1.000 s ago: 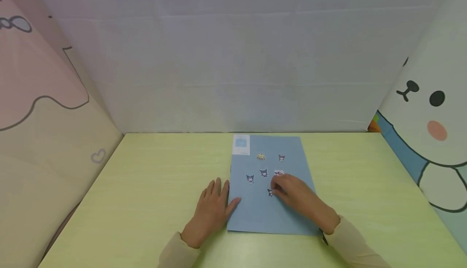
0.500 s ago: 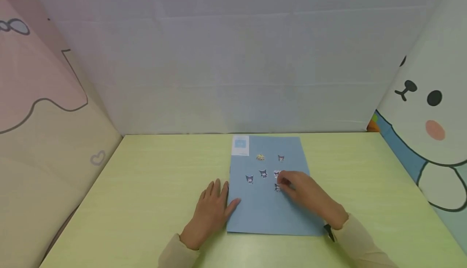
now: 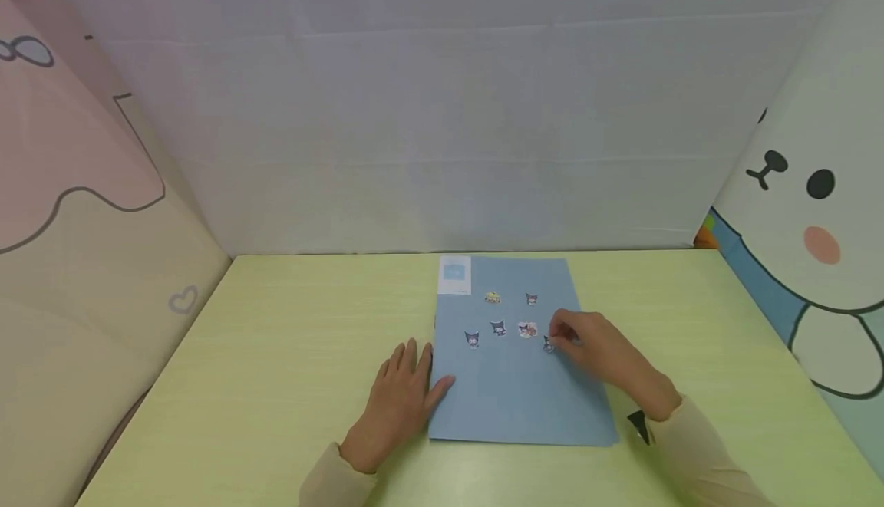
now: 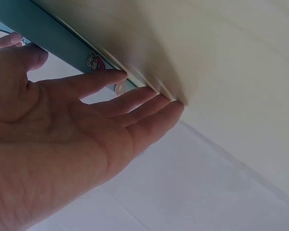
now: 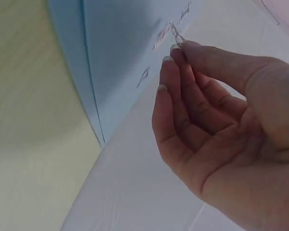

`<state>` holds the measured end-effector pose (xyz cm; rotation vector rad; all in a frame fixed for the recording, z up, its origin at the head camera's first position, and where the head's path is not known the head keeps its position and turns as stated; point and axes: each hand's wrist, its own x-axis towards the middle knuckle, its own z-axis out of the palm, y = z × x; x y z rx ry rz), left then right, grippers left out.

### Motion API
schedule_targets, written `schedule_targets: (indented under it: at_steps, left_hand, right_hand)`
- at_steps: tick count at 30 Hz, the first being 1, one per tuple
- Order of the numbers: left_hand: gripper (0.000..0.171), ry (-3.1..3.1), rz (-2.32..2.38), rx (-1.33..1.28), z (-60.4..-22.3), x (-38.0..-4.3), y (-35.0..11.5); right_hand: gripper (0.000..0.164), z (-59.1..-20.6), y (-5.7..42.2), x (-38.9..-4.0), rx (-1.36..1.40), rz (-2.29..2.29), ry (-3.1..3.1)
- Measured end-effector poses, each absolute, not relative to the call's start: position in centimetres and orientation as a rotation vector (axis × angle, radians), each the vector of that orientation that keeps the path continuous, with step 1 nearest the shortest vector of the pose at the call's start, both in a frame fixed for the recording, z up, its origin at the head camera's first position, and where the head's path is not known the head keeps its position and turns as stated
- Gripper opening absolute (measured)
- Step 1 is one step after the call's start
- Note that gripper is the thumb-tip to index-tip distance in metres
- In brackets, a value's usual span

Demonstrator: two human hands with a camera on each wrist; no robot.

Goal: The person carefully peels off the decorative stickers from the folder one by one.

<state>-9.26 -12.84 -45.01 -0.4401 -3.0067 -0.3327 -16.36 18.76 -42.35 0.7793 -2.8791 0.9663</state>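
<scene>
A blue folder-like sheet (image 3: 514, 407) lies on the table with several small cartoon stickers on it. My right hand (image 3: 604, 350) pinches a small dark-and-white cartoon sticker (image 3: 548, 344) between thumb and fingertips, close over the folder's right half. In the right wrist view this sticker (image 5: 176, 34) sticks out past the fingertips. Left of it lies a pink-and-white sticker (image 3: 528, 330), then two dark-eared ones (image 3: 498, 328). Farther back are a yellow sticker (image 3: 493, 297) and another dark-eared sticker (image 3: 531, 299). My left hand (image 3: 400, 396) rests flat at the folder's left edge, its thumb over the sheet.
A white label with a blue square (image 3: 454, 274) is at the folder's far left corner. The pale yellow-green table (image 3: 297, 353) extends to both sides. A white wall (image 3: 442, 131) stands behind it, with cartoon-printed panels (image 3: 794, 231) at the sides.
My right hand has moved to the right and slightly away with the pinched sticker, uncovering the pink-and-white sticker. My left hand has stayed in place.
</scene>
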Motion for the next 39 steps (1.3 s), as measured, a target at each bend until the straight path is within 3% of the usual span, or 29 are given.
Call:
schedule_targets:
  at_steps: [39]
  left_hand:
    - [0.062,-3.010,-0.313,-0.457,-44.9,-9.1,-12.8]
  right_hand:
    - [0.011,-41.9,26.4,-18.7,0.570,0.855,-3.009]
